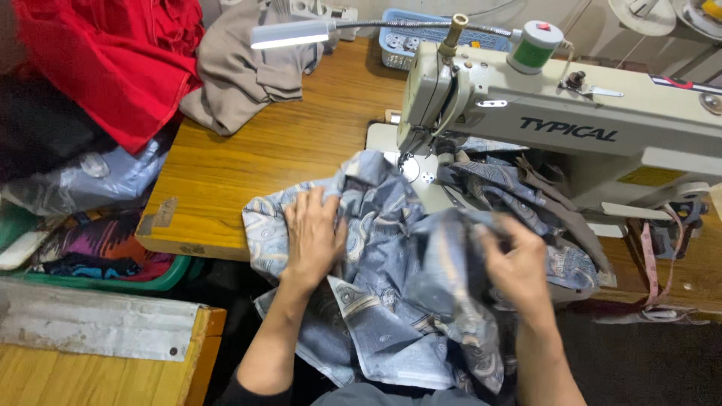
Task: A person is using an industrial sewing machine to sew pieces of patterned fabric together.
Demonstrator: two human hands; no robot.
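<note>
Wooden sewing table (pixel 278 150) here, with a red cloth pile (pixel 113 60) and a beige garment (pixel 241 68) heaped at the far left. Moving right, your left hand (pixel 312 237) lies flat and open, fingers spread, pressing the blue paisley fabric (pixel 391 301) down at the table edge. That fabric drapes from under the needle of the cream sewing machine (pixel 564 120) into your lap. It looks thin, light and floppy, probably a bit slick, so it'll slide and bunch if you only pin one spot. Your right hand (pixel 515 259) is closed, pinching a bunched fold of it. I'd say grab along a hem or seam, where the doubled layers give more to hold.
</note>
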